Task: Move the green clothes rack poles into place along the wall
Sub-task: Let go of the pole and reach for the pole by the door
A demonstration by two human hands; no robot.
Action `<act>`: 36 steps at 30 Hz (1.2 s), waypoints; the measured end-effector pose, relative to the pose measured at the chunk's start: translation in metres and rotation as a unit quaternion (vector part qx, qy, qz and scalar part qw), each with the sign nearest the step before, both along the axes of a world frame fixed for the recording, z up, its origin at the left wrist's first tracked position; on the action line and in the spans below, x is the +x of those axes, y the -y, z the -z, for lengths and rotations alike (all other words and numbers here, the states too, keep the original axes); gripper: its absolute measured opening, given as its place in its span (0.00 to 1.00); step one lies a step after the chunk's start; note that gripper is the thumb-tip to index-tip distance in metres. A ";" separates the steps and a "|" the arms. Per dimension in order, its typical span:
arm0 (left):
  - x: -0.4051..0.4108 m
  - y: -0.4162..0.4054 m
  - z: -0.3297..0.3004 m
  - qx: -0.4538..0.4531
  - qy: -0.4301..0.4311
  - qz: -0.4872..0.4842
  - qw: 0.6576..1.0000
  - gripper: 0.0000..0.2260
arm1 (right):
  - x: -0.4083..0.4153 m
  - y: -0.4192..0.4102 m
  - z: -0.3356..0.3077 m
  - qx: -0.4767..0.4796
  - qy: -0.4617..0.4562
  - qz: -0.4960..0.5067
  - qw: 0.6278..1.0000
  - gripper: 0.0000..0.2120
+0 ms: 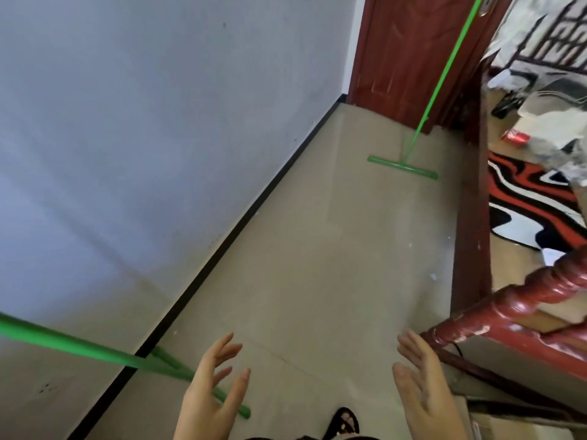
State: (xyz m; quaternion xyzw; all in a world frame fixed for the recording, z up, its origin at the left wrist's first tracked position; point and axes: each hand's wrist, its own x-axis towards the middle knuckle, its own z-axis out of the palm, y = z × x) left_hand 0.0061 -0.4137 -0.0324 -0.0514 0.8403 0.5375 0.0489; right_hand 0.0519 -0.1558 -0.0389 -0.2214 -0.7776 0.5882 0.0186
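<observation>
Two green rack poles stand on the beige floor by the white wall [143, 138]. The far green pole [444, 71] rises from a T-shaped foot [401, 167] in front of the dark red door. The near green pole [70, 343] slants in from the left edge down to its foot [178, 365] beside the black baseboard. My left hand [211, 389] hovers open just right of that near foot, partly covering the foot's bar. Further right, my right hand [422, 385] is open too, palm facing left. Neither hand touches a pole.
A dark red door [400, 52] closes the corridor's far end. A red carved wooden rail [508, 315] and a brown frame post [473, 217] bound the right side. Beyond them lie a red, black and white rug [527, 204] and clutter. My sandalled foot [344, 422] shows at the bottom.
</observation>
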 end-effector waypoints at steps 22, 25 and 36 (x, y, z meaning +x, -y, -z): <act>-0.244 -0.245 0.020 -0.006 -0.002 0.117 0.993 0.24 | -0.199 -0.222 0.034 -0.070 0.025 0.091 0.993 0.26; -0.319 -0.275 0.011 -0.011 -0.002 0.147 0.989 0.23 | -0.257 -0.247 0.024 -0.026 0.005 0.096 0.995 0.26; -0.522 -0.412 -0.014 -0.008 -0.002 0.230 0.973 0.21 | -0.435 -0.354 -0.010 0.005 -0.021 0.159 0.987 0.21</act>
